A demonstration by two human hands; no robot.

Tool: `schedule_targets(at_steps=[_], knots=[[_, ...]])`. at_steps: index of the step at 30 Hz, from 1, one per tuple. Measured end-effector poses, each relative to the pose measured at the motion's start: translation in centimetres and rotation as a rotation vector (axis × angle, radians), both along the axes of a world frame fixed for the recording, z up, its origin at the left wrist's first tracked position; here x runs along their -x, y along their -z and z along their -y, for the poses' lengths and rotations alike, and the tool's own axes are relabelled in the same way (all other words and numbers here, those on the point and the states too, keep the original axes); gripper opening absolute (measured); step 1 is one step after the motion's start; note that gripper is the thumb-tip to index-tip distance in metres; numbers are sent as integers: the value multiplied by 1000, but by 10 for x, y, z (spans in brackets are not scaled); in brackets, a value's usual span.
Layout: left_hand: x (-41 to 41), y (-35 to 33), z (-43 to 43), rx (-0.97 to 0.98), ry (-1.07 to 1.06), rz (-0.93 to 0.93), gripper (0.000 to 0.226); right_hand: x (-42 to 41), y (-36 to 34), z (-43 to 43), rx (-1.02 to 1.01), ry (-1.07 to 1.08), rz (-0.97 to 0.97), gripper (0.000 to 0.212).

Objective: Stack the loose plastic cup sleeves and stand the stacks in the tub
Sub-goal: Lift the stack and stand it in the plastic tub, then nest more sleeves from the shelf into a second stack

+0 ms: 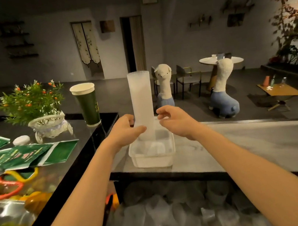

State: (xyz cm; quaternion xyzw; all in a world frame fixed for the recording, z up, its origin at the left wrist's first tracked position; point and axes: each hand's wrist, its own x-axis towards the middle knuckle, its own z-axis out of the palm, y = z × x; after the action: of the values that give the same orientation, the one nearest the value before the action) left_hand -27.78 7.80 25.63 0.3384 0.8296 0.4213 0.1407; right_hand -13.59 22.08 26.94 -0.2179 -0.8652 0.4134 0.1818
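Note:
A tall stack of frosted plastic cup sleeves [141, 98] stands upright in the clear plastic tub [152, 159] on the pale counter. My left hand [125, 129] grips the stack near its foot, thumb across the front. Just to the right of the stack, my right hand [174, 117] hovers with loosely curled fingers and holds nothing. Several loose clear sleeves [179, 214] fill a dark bin below the counter edge, in front of me.
A green paper cup [87, 104], a potted plant [33, 108], green packets [21, 154] and coloured rings [6, 187] crowd the black counter at left. Behind the counter stand two plush alpaca stools [163, 87], chairs and a round table [221, 60].

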Motion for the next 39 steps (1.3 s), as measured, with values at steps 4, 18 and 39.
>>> schedule_targets(at_steps=[4, 18, 39], knots=[[-30, 7, 27, 81, 97, 48, 50, -30, 12, 27, 21, -53, 49, 20], [-80, 127, 109, 357, 224, 308, 13, -73, 148, 90, 218, -108, 381, 10], [-126, 322, 150, 122, -28, 660, 40, -74, 344, 161, 569, 362, 258, 30]])
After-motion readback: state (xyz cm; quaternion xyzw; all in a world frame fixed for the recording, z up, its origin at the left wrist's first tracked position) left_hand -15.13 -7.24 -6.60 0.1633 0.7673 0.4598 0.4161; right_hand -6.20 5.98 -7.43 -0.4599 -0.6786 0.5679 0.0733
